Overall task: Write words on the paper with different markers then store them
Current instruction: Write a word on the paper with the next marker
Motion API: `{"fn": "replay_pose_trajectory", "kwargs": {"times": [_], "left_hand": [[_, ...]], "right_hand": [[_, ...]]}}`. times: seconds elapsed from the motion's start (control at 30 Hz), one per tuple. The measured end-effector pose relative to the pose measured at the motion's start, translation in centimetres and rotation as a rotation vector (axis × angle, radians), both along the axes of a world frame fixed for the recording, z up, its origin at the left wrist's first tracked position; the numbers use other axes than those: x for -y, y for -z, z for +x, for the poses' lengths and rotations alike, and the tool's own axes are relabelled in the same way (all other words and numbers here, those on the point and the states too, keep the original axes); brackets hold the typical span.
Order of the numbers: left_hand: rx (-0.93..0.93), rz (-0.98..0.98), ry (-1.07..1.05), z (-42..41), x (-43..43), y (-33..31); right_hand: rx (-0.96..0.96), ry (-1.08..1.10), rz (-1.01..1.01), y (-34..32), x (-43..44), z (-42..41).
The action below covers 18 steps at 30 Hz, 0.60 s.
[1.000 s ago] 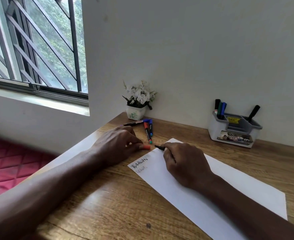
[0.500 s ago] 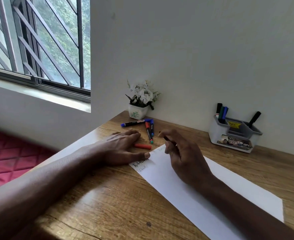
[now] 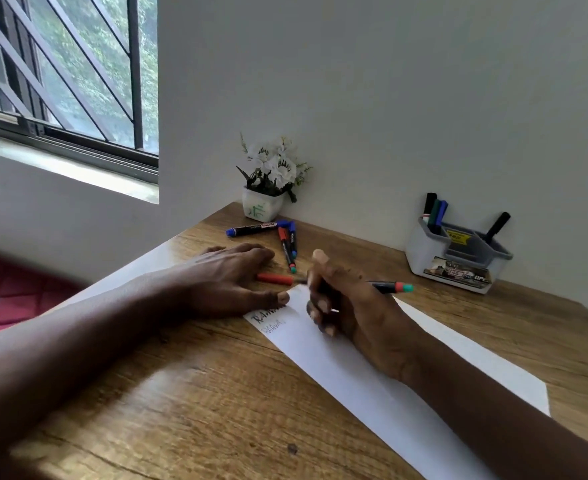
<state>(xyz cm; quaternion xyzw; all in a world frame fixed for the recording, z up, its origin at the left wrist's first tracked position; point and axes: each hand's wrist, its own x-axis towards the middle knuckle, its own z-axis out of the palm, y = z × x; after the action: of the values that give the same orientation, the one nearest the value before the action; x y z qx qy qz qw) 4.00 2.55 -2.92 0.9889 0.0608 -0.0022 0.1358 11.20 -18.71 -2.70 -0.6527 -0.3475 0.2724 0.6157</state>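
A white paper lies slanted on the wooden desk, with two lines of writing at its upper left corner. My right hand holds a black marker with a red band and green end, uncapped, its tip near the paper's top edge. My left hand rests flat on the desk, thumb pressing the paper's corner. A red cap lies between the hands. Three more markers lie near the flower pot.
A grey organizer at the back right holds several markers. A small white pot of artificial flowers stands in the desk's back corner by the wall. A barred window is on the left; a red quilted surface lies beside the desk.
My left hand let go of the red cap, which now lies on the desk, and flattened onto the paper's corner. My right hand turned the uncapped marker toward the paper's top.
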Motion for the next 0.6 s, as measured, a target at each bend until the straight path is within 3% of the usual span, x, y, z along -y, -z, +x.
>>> {"fn": "replay_pose_trajectory", "kwargs": {"times": [0.2, 0.4, 0.6], "left_hand": [[0.009, -0.046, 0.002, 0.44, -0.97, 0.51], [-0.017, -0.045, 0.003, 0.57, -0.51, 0.01], [-0.024, -0.044, 0.013, 0.62, -0.59, 0.08]], "right_hand": [[0.202, 0.006, -0.126, 0.11, -0.28, -0.1], [0.168, 0.053, -0.157, -0.19, -0.14, 0.6], [0.448, 0.136, -0.191, 0.41, -0.65, 0.11]]}}
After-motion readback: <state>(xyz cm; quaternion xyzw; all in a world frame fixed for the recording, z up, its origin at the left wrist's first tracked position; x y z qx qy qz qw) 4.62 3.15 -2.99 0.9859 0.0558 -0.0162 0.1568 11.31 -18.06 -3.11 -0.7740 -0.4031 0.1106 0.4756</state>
